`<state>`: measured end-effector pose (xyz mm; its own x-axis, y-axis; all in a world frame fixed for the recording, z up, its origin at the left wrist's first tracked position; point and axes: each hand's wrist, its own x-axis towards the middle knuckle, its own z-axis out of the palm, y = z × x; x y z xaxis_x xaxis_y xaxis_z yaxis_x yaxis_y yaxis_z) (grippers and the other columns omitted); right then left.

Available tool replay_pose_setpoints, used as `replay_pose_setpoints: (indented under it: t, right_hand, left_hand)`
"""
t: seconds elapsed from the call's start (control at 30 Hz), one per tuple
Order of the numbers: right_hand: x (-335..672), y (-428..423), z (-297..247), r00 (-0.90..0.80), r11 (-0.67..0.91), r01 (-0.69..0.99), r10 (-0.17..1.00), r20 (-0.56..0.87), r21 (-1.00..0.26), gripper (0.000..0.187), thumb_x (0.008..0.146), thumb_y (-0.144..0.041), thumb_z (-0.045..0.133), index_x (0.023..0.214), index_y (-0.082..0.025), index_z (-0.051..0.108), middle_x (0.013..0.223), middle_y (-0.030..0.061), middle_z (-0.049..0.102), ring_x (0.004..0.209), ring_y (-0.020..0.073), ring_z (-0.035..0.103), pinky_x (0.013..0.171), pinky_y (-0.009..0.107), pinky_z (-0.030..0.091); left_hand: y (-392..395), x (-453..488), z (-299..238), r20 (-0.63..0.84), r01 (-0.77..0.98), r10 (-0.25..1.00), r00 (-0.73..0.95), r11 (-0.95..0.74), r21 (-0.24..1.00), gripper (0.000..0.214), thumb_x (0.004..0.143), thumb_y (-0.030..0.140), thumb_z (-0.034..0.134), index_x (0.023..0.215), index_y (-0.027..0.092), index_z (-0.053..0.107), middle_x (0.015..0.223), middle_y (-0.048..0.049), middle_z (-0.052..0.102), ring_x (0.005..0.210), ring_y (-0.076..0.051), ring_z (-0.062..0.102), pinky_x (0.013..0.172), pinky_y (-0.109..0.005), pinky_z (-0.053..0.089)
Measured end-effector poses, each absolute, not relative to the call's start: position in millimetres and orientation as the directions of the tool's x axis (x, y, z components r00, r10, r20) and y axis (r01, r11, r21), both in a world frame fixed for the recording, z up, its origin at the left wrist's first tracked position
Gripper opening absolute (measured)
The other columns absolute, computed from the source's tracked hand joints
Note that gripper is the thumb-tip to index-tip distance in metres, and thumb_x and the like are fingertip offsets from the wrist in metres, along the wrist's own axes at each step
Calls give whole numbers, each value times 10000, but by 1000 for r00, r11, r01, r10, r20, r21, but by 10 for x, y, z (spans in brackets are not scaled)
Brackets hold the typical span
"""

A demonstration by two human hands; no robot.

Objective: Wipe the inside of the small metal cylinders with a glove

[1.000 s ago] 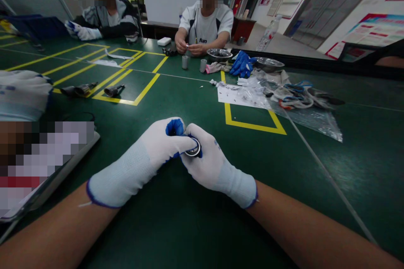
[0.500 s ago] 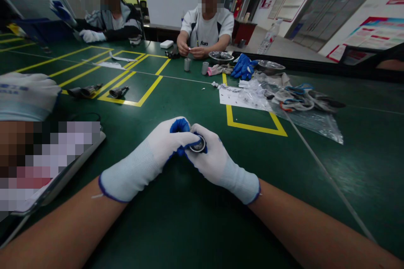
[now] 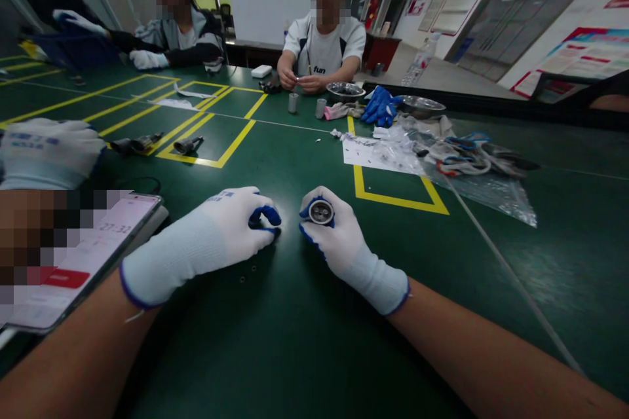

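Observation:
My right hand [image 3: 339, 226], in a white glove with blue palm, is closed around a round metal connector [image 3: 321, 211]. Its open end faces up toward me, and small round contacts show inside the rim. To the left, my left hand [image 3: 248, 219], gloved alike, hovers low over the table apart from the connector. Its thumb and forefinger curve toward each other with a gap between them; no held part can be made out. Two tiny ring-like parts, one of them a small dark ring [image 3: 254, 268], lie on the green table [image 3: 295, 340] below the left hand.
A phone [image 3: 105, 242] and a co-worker's gloved hand [image 3: 54, 150] are at left. Metal connector parts [image 3: 189, 145] lie beyond. Ahead right are white paper [image 3: 358, 152], plastic bags [image 3: 511, 200], and blue gloves [image 3: 380, 105]. Two people sit across the table.
My left hand has drawn away from the connector to the left, uncovering the tiny rings. My right hand has shifted slightly right, still holding the connector, whose opening shows fully.

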<state>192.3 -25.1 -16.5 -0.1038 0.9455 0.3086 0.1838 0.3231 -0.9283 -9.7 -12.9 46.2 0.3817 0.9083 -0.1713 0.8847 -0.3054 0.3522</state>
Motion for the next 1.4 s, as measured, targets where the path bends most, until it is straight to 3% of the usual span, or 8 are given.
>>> replay_pose_setpoints:
  t: [0.13,0.27,0.47,0.67,0.93,1.1,1.27,1.4]
  right_hand:
    - [1918,-266,-141,-104,316,198,948,300,-928,108,696,-193,586,783,-249,555,745,-17,613,733,202,602,688,338,476]
    - [1919,-276,-124,-133,324,209,944,301,-923,110,708,-193,591,799,-245,560,765,-9,624,758,211,618,708,348,493]
    - [1925,-264,-138,-175,342,194,934,311,-919,102,731,-217,621,806,-244,558,793,-9,613,759,204,603,720,353,491]
    - [1917,-268,-134,-183,346,199,932,312,-917,95,736,-232,610,815,-243,559,822,-2,602,766,210,594,729,369,484]
    - [1904,-291,-114,-237,335,172,927,292,-926,85,756,-185,597,814,-238,563,790,-10,626,777,210,632,718,353,494]
    - [1897,-310,-107,-269,326,175,924,273,-929,82,792,-177,594,806,-242,546,756,-23,614,756,203,628,692,339,490]
    - [1909,-325,-66,-318,334,216,913,257,-918,106,826,-166,606,805,-236,529,778,-18,602,744,194,616,681,336,486]
    - [1910,-343,-35,-385,351,239,890,244,-905,146,885,-180,604,803,-239,499,781,-14,592,727,189,599,676,345,487]
  left_hand:
    - [-195,-99,474,-275,905,868,414,-359,230,301,827,424,699,1084,300,795,1184,-56,713,1054,-292,709,983,-421,568]
    - [-196,-70,446,-277,884,844,460,-406,230,220,905,363,645,1041,280,797,1179,-70,697,1028,-278,705,966,-416,566]
    - [-183,-42,468,-88,803,862,500,-423,419,196,933,333,580,1010,251,742,1046,-43,751,942,-265,711,904,-417,566]
    - [-229,-30,570,210,643,900,381,-422,639,225,918,362,656,1066,236,769,1054,-36,801,942,-253,736,905,-384,586]
    - [-267,19,540,166,449,895,414,-360,818,202,850,250,768,1048,229,800,971,12,819,865,-195,756,806,-282,616]
    - [-261,16,541,160,426,894,418,-349,835,222,844,275,791,1062,242,814,984,10,811,891,-194,754,849,-296,618]
    - [-255,26,532,217,531,884,413,-428,732,176,788,323,791,938,247,845,989,-13,742,863,-207,703,818,-348,619]
    - [-272,66,518,161,541,876,454,-415,732,180,816,364,765,943,273,855,962,-10,732,849,-212,692,815,-374,619]
